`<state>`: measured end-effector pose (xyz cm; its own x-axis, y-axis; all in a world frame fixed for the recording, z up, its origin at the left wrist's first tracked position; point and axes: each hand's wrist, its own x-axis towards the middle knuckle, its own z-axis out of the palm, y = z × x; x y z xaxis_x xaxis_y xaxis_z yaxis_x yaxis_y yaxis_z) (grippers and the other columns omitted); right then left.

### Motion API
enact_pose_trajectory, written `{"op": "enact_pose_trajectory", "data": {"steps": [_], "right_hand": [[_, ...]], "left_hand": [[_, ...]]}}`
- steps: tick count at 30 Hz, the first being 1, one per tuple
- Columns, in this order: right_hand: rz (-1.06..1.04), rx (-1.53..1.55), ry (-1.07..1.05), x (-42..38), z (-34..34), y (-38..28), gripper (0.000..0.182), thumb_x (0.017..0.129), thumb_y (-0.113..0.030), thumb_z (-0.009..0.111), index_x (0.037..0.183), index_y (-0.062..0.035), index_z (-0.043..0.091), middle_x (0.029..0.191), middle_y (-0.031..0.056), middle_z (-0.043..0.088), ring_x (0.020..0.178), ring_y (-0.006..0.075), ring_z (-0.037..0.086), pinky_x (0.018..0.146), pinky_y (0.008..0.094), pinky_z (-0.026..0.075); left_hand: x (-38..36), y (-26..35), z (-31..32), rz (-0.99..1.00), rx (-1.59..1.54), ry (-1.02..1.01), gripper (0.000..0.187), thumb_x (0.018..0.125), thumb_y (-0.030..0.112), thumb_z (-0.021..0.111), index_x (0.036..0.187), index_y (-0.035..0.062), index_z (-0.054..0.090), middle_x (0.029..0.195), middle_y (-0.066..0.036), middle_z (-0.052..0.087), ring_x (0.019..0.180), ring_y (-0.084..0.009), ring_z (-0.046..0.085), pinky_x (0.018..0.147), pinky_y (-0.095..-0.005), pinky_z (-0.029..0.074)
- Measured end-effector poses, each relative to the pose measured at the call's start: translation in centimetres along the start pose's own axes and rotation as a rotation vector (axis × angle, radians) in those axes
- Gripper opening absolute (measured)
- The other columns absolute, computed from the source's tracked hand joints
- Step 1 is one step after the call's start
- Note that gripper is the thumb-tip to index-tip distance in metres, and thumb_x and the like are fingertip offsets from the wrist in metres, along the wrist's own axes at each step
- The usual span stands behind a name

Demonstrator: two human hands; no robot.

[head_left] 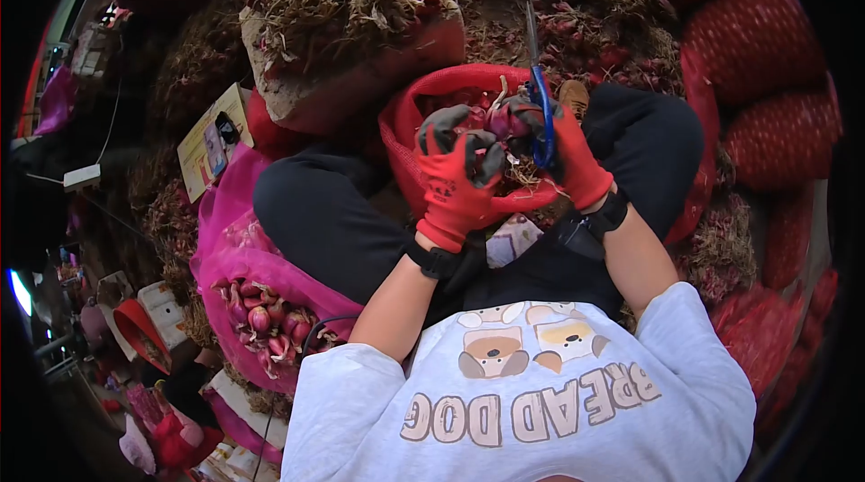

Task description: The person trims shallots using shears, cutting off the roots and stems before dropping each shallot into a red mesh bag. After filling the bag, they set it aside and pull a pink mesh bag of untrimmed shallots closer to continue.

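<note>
My left hand (458,171), in a red glove with grey fingertips, curls round some shallots (475,119) above a red mesh bag (403,135). Close on its right, my right hand (568,144), gloved alike, holds blue-handled scissors (543,122), whose blades point up and away from me. Its grey fingertips also touch a purple shallot (506,124) between the two hands. Dry roots and stalks lie in the bag below. The fingers partly hide what each hand grips.
Bunches of dried shallots (392,0) lie on a pale block (360,72) ahead. A pink mesh bag (221,257) of shallots stands by my left knee. Full red mesh sacks (757,40) are stacked at the right. A card (212,144) lies at the left.
</note>
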<state>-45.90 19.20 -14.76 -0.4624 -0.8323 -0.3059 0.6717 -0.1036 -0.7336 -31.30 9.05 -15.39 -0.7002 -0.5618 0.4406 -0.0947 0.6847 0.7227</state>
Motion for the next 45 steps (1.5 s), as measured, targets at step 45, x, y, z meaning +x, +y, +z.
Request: {"op": "enact_pose_trajectory", "data": {"steps": [45], "right_hand": [[-0.036, -0.284, -0.080, 0.7, 1.0, -0.5, 0.035, 0.090, -0.018, 0.059, 0.118, 0.0025, 0.054, 0.090, 0.0056, 0.062, 0.062, 0.0060, 0.057, 0.052, 0.0164, 0.046]], "left_hand": [[-11.7, 5.1, -32.6, -1.188, 0.123, -0.111, 0.028, 0.087, 0.018, 0.063, 0.111, 0.0039, 0.059, 0.094, -0.001, 0.062, 0.082, -0.0077, 0.056, 0.069, -0.0246, 0.046]]}}
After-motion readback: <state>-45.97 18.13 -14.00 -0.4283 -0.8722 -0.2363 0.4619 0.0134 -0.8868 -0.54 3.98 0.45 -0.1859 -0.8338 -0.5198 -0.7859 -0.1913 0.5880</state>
